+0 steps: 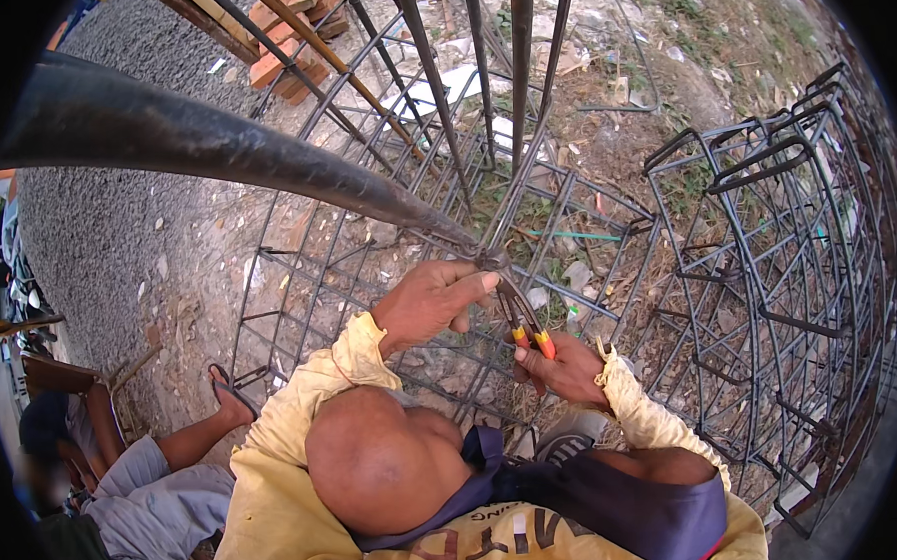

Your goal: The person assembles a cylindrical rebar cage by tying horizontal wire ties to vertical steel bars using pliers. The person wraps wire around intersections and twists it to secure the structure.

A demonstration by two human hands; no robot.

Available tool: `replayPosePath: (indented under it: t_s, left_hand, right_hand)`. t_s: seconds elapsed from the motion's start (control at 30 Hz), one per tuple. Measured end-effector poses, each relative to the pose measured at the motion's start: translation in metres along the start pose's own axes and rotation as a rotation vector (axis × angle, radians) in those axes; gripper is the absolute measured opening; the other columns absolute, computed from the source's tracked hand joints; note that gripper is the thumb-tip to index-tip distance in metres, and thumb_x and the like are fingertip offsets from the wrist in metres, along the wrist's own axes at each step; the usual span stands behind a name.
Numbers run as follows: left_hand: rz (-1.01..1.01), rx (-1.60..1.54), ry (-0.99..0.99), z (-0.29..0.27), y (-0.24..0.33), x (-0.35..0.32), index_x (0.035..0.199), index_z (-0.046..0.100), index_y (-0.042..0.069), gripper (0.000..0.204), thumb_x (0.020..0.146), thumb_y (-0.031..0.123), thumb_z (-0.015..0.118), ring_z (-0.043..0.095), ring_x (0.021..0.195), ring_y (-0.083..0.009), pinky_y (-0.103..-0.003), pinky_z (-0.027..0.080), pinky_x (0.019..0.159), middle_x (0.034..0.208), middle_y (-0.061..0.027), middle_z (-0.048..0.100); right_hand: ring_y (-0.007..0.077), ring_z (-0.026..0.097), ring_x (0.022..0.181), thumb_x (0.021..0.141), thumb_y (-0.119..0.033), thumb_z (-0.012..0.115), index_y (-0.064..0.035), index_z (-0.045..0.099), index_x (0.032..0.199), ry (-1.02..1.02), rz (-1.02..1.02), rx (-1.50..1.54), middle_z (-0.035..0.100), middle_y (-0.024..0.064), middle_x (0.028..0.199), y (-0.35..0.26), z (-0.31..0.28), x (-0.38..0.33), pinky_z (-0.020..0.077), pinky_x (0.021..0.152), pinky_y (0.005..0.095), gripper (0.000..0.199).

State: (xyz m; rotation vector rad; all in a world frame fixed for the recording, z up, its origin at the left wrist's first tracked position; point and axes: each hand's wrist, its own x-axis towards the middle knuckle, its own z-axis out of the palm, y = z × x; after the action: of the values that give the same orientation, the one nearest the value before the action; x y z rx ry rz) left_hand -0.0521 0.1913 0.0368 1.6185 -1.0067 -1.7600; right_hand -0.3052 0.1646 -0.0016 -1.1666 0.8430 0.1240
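My right hand [567, 368] is wrapped round the red and yellow handles of a pair of pincers [519, 312]. Their dark jaws reach up to a joint where several steel bars meet. Just left of that joint, my left hand [428, 303] is closed with its thumb pressed toward the fingers. Whatever it pinches is too small or too covered to make out. A thick dark bar [253, 163] slopes down from the upper left to the same joint. Beneath both hands lies a grid of tied reinforcing bars [308, 271].
To the right stands a tangled rebar cage [758, 266] with bent rods. Upright bars [480, 78] rise ahead. Orange bricks [293, 47] are stacked by a grey gravel heap [116, 234]. At lower left another person [158, 493] sits close by, a sandalled foot toward the grid.
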Motion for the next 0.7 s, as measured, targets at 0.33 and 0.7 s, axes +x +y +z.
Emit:
replayPosePath:
  t_s: [0.33,0.7]
  left_hand:
    - [0.002,-0.049,0.003,0.000,-0.008,0.003,0.087,0.069,0.001,0.047,0.097,0.045,0.058,0.054,0.057,-0.0093,-0.026,0.041,0.057,0.062,-0.0040,0.058]
    - [-0.083,-0.105,-0.207,0.004,0.001,0.012,0.101,0.069,-0.004,0.061,0.096,0.055,0.055,0.063,0.070,-0.0126,-0.027,0.051,0.068,0.082,-0.0104,0.070]
  right_hand:
    - [0.0140,0.051,0.051,0.097,-0.042,0.061,-0.0070,0.052,0.074,-0.025,0.108,0.115,0.049,0.0011,0.058,-0.013,0.018,0.005,0.0414,0.046,0.0336,0.042]
    - [0.0152,0.056,0.053,0.093,-0.032,0.067,-0.0041,0.056,0.087,-0.864,0.009,0.842,0.058,0.0053,0.068,0.023,0.003,0.026,0.0495,0.050,0.0305,0.030]
